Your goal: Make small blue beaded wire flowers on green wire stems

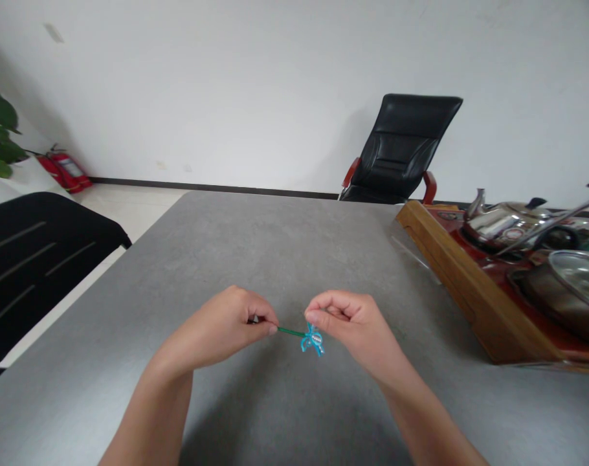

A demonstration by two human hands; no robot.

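Note:
Above the grey table (285, 239), a small blue beaded flower (312, 340) on a thin green stem is held between my hands. My left hand (236, 323) pinches the stem's end between thumb and fingertips, so that end is hidden. The stem points to the right, with the flower head at its tip. At the flower's upper edge, my right hand (347, 317) has thumb and forefinger closed on a blue petal. Pale, pearl-like beads show in the middle of the petals.
On the right stands a wooden tea tray (444, 278) bearing a steel kettle (505, 223) and a glass-lidded pot (566, 291). A black office chair (401, 145) is beyond the table; another black chair (46, 272) is at left, near red fire extinguishers (66, 169).

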